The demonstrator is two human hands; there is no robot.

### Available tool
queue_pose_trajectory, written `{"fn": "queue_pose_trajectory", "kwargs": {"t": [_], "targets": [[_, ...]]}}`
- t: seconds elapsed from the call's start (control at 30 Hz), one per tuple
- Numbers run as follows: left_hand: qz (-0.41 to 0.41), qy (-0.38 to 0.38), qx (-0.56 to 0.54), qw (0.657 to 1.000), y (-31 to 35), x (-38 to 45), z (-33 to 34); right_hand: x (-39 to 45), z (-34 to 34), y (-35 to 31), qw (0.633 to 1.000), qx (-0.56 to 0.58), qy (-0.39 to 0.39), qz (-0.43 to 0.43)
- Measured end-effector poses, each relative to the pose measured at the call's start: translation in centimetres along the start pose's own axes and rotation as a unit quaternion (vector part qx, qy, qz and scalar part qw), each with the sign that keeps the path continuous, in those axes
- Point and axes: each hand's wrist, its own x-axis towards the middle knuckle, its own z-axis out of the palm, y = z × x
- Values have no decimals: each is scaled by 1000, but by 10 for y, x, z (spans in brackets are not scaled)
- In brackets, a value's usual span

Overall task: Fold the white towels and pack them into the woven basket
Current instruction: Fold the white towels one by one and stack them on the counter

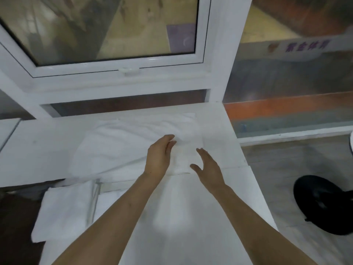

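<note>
Head view. A white towel [122, 148] lay spread and rumpled on the white surface [34, 150] below the window frame [122, 81]. Both forearms reached forward over the towel's right part. The left hand [159, 155] was at the towel, its fingers lightly bent, with the fingertips [172, 143] touching the cloth; I could not tell whether they pinched a fold. The right hand [208, 167] hovered just right of the left hand, fingers straight and spread, thumb out, holding nothing. A second white towel [65, 209] hung over the near edge of the surface, left of the left forearm. A black round object [322, 203] sat on the floor well right of the towel. No basket showed.
</note>
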Motion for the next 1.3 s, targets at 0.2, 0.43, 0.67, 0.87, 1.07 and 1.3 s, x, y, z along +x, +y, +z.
{"fn": "queue_pose_trajectory", "kwargs": {"t": [0.2,0.43,0.67,0.87,1.07,1.3], "targets": [[41,-32,-44,998,46,-14,-67,-45,-4,-47,999,5,28,-22],[87,-15,-133,987,106,-28,-127,-83,-7,-78,993,113,21,37],[76,90,-257,959,150,-22,-195,-132,-71,-124,961,251,112,15],[72,154,-286,943,154,-9,-248,-158,-154,-177,926,327,175,-72],[23,123,-233,964,103,11,-266,-138,-189,-178,961,198,171,-93],[-86,31,-241,966,51,37,-257,-69,-192,-178,979,61,191,-31]]}}
